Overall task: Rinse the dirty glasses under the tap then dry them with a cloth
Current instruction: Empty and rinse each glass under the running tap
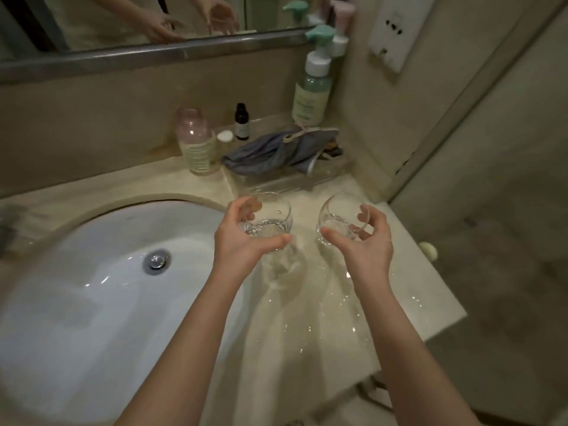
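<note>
Two clear round glasses are held above the wet stone counter point(310, 318), to the right of the white sink point(101, 287). My left hand point(239, 241) grips the left glass point(272, 215) from below, thumb and fingers curled round its base. My right hand point(365, 244) grips the right glass point(341, 215), which tilts with its mouth toward the upper left. A grey cloth point(276, 152) lies crumpled on a clear tray behind the glasses. The tap is out of view.
Bottles stand along the back wall: a pink-capped one point(196, 142), a small dark dropper bottle point(242, 123) and a green pump bottle point(312, 87). The sink drain point(156, 261) is at mid-basin. A mirror point(123, 23) runs above. The counter ends at right.
</note>
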